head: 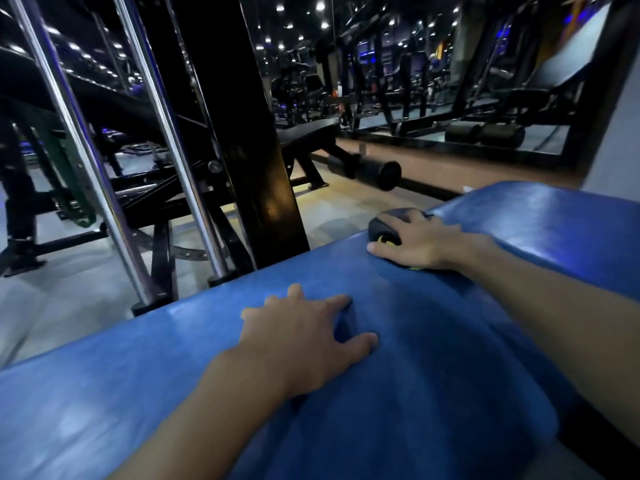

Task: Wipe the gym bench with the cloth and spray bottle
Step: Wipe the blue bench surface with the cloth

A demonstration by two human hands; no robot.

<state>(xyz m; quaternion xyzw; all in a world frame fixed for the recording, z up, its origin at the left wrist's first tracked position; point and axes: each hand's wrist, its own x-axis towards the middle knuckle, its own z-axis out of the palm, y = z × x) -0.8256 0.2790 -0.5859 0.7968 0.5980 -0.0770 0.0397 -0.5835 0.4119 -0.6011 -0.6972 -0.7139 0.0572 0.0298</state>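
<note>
The gym bench [114, 386] is seen as a blue padded surface filling the lower half of the view, running from the lower left up to the right, with a second blue pad [554, 220] raised behind it at the upper right. The upholstery is glossy, with pale streaked highlights along its far edge and on the raised pad. A blue cloth [433, 358], nearly the same colour as the pad, is spread over the bench at centre-right; folds and a puckered crease are noted by the left hand. The left hand [304, 336] is laid flat on the cloth with fingers spread and pressing, nothing being gripped. The right hand [420, 242] is closed over a dark rounded object with yellow markings [386, 233] sitting at the gap between the two pads; whether this is the spray bottle cannot be told. The bench's far edge is bordered by open grey floor [62, 299]. Just beyond that edge, chrome guide rods [166, 133] and a black upright post [256, 140] of a machine are planted near the bench, narrowing the space there. A black bench with roller pads [377, 171] is seen farther back, well apart, before a mirrored wall [450, 81].
</note>
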